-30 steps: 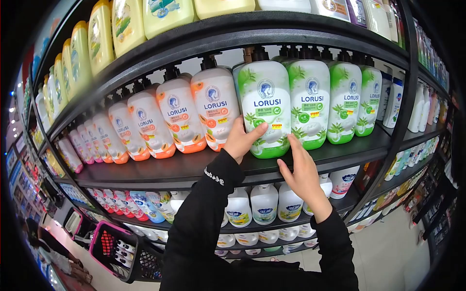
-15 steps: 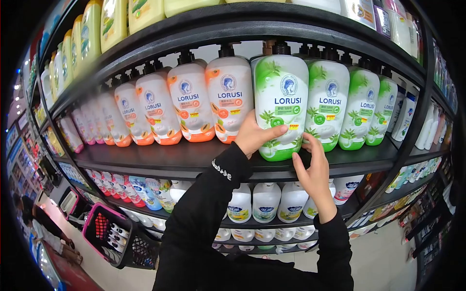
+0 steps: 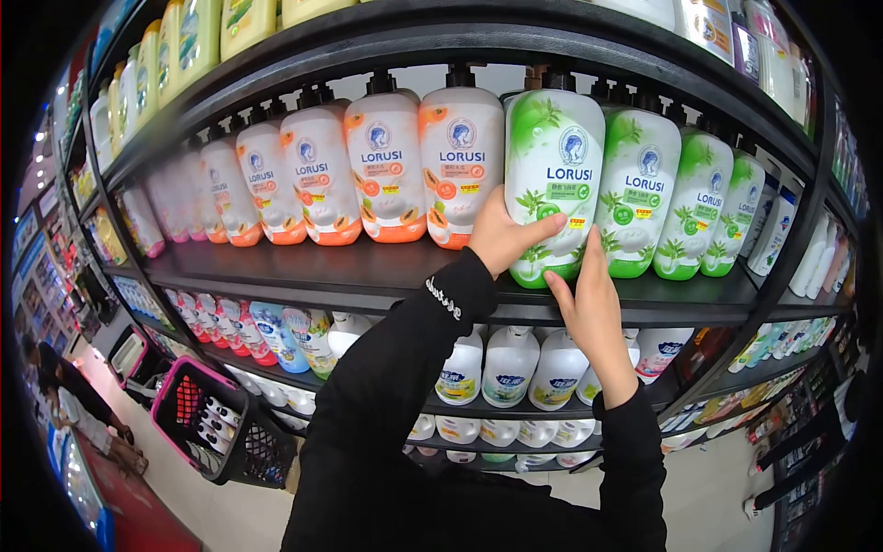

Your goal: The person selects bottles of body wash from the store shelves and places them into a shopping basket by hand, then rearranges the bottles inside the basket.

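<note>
A green-and-white LORUSI pump bottle stands in the front row of the black shelf, slightly forward of its neighbours. My left hand grips its lower left side, the thumb lying across the front label and the other fingers hidden behind. At the lower right edge, my right hand holds the same bottle between its raised fingers and the thumb near the base. Close on the right is another green pump bottle. To the left of my left hand stands an orange-and-white pump bottle.
The shelf edge runs below my hands, and an upper shelf hangs above the pumps. White bottles fill the tier underneath. A pink-rimmed black basket with bottles sits on the lower left. People are beyond it.
The view has shifted, so the shelf and bottles appear farther right and slightly higher. My right fingers have straightened upward along the bottle's edge. My left hand keeps its grip.
</note>
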`<action>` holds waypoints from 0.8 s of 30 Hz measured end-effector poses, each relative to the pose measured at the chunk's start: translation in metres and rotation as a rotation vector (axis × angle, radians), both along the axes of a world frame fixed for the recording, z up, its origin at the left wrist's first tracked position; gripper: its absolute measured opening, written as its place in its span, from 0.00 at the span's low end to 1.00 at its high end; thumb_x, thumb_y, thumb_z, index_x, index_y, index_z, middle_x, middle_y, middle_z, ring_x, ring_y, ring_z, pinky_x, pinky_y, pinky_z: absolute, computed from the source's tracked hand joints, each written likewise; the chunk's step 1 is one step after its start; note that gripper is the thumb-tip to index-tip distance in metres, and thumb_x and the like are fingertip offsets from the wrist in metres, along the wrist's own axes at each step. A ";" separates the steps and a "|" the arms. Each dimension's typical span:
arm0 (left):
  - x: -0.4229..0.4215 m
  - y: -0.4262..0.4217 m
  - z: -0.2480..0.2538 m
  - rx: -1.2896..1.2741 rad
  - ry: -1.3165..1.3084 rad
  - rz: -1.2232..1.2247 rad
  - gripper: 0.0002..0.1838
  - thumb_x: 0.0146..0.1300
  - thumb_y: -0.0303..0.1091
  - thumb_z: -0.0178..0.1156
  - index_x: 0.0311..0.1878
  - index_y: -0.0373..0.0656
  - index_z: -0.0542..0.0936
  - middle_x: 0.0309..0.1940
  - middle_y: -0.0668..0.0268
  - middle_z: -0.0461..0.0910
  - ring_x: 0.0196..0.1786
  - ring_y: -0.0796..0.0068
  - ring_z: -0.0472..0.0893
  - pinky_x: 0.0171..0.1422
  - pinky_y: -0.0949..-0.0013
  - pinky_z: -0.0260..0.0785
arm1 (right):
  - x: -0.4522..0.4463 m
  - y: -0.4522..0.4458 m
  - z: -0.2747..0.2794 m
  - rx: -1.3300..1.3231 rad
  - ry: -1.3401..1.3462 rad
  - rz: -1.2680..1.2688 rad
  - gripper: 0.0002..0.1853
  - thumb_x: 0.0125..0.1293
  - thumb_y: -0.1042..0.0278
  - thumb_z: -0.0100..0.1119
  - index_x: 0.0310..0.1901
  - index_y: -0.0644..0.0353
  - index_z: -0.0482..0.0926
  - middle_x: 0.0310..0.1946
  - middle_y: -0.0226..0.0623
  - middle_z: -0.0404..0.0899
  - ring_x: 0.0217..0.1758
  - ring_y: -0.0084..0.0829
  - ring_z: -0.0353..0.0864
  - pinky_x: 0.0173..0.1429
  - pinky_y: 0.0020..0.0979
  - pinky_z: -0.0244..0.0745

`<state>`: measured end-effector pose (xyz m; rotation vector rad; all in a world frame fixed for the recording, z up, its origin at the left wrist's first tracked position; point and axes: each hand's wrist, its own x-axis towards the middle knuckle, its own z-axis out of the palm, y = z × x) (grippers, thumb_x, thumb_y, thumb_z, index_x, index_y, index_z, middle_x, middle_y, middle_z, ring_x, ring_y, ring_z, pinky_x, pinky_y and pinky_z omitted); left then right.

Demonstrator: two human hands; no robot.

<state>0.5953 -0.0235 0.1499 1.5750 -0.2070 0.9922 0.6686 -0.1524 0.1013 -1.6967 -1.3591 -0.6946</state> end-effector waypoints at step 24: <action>-0.061 -0.039 -0.005 -0.288 0.129 -0.352 0.26 0.51 0.29 0.62 0.53 0.33 0.64 0.45 0.58 0.74 0.46 0.72 0.75 0.49 0.70 0.68 | -0.063 -0.048 0.001 0.003 0.136 0.180 0.47 0.54 0.58 0.59 0.61 0.75 0.37 0.57 0.65 0.48 0.59 0.57 0.56 0.60 0.43 0.57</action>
